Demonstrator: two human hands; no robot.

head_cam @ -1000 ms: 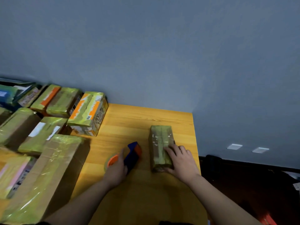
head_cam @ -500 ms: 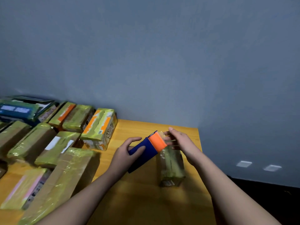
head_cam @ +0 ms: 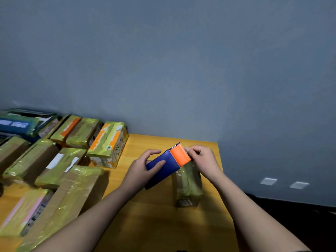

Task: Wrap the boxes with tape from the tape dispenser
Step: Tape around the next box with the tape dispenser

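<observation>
My left hand [head_cam: 143, 167] grips the blue body of the tape dispenser [head_cam: 168, 163], held above the wooden table [head_cam: 156, 220]. The dispenser's orange end points to the far right. There my right hand [head_cam: 203, 160] pinches at the clear tape by the toothed edge. Below the hands lies a small box [head_cam: 188, 186] wrapped in yellowish tape, its long side running away from me, near the table's right edge.
Several taped cardboard boxes crowd the left half of the table, the nearest a large one [head_cam: 60, 202] and an orange-marked one [head_cam: 107, 144] by the wall. A grey wall stands behind. The table's right edge drops to a dark floor [head_cam: 291, 215].
My left hand lifted the dispenser off the table. My right hand left the small box and came up to the dispenser's orange end. The view tilted upward a little.
</observation>
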